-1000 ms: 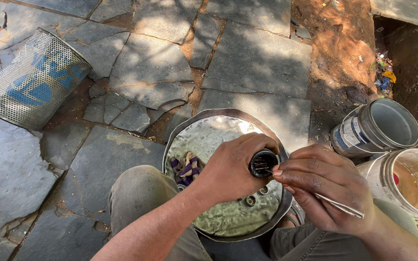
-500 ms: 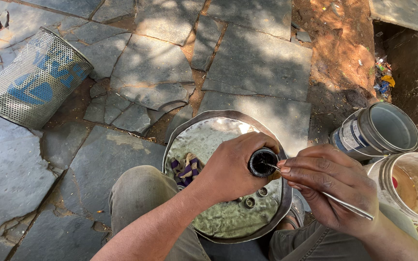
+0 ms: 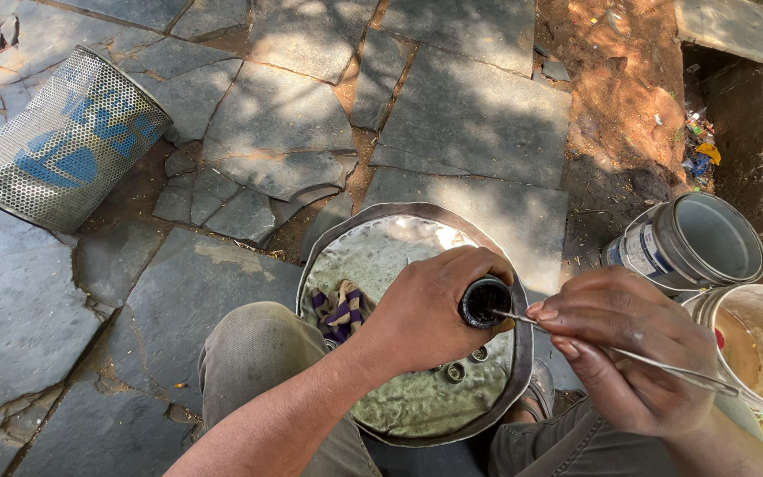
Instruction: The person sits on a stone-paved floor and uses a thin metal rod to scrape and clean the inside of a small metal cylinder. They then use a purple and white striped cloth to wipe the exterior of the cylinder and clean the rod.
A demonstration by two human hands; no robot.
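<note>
Where the wearer's knees meet the ground, the surface is irregular dark slate paving (image 3: pixel 487 132) with reddish soil in the joints, lit by dappled sunlight; the setting is outdoors. Nearest the camera, the left hand (image 3: pixel 430 305) is clamped around a small black cylindrical part (image 3: pixel 485 301), its open end turned upward toward the lens. The right hand (image 3: pixel 624 358) pinches a thin metal rod (image 3: pixel 629 355) between thumb and fingers; the rod's tip reaches the rim of the black part, and its far end points right, over a bucket. Both hands hover above a round, dented metal basin (image 3: pixel 373 256) resting on the paving between the knees. The basin holds murky liquid, a purple-and-tan rag (image 3: pixel 339 311) near its left wall, and several small ring-shaped metal pieces (image 3: pixel 457 371) lying just below the left hand. The forearms and hands cover much of the basin's near and right portions. To the right, touching the wearer's leg region, stands a white plastic bucket (image 3: pixel 757 349) stained orange-brown inside; just beyond it a grey paint-type can (image 3: pixel 686 243) lies tilted, mouth facing right. Farther left, well apart from the basin, a perforated metal mesh bin (image 3: pixel 59 141) with blue markings lies on its side. Beyond, bare red earth (image 3: pixel 620 79) borders a trench (image 3: pixel 735 115) holding scattered litter, with a concrete slab (image 3: pixel 735 31) at the far right.
</note>
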